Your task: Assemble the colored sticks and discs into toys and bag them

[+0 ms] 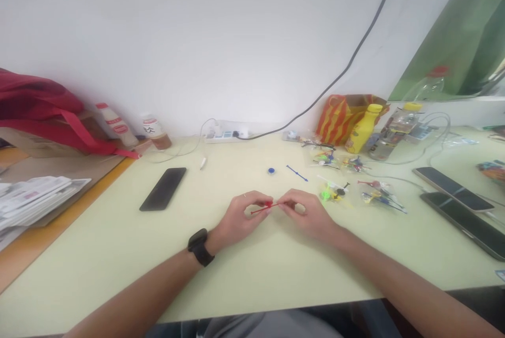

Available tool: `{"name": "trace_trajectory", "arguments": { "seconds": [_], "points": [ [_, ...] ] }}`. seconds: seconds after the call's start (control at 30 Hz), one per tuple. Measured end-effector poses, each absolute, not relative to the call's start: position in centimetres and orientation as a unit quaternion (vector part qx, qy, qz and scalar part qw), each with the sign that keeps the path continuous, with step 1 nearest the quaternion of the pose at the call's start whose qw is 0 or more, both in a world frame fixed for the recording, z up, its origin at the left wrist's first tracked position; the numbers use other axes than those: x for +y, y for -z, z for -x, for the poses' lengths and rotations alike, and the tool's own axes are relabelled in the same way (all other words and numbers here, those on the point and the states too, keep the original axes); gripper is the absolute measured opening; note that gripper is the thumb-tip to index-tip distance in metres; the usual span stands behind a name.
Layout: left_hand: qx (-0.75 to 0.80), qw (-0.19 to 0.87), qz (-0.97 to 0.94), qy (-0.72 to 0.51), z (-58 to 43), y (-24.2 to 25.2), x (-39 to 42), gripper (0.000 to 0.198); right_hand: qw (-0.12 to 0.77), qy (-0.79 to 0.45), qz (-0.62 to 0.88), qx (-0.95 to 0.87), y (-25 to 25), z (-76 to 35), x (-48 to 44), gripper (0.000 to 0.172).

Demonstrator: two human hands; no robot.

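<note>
Both my hands rest on the pale green table (118, 243), close together near its middle. My left hand (240, 219), with a black watch on its wrist, pinches a thin red stick (265, 207) that has a small red piece on it. My right hand (305, 214) pinches the other end of the same red stick. Just beyond the hands lie a small blue disc (271, 171) and a thin blue stick (297, 173). To the right of my right hand lie clear bags of small coloured plastic parts (355, 185).
A black phone (163, 188) lies left of the hands; two more phones (457, 198) lie at the right. At the back stand a power strip (226, 135), bottles (118, 125), a yellow bottle (361, 130), an orange striped bag (339, 114) and a red bag (43, 111). Papers (31, 198) lie far left.
</note>
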State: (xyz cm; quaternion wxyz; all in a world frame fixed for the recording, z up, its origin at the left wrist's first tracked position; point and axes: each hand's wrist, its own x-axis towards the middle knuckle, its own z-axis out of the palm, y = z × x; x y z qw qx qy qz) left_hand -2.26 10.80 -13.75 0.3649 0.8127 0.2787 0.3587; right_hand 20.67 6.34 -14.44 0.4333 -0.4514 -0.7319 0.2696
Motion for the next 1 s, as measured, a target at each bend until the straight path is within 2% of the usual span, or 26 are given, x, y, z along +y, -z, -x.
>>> {"name": "trace_trajectory", "arguments": {
  "seconds": [0.27, 0.53, 1.0],
  "points": [
    [0.271, 0.304, -0.83, -0.381, 2.3, 14.4, 11.0, 0.018, 0.465, -0.29, 0.435, -0.714, 14.2, -21.0, 6.7, 0.018],
    [0.263, 0.298, -0.835, -0.381, 2.5, 15.1, 11.1, 0.017, 0.477, -0.376, 0.439, -0.662, 13.9, -21.0, 6.9, 0.02],
    [0.226, 0.317, -0.849, -0.358, 2.5, 14.6, 10.9, 0.014, 0.487, -0.394, 0.435, -0.647, 14.1, -20.8, 7.0, 0.018]
  ]
}}
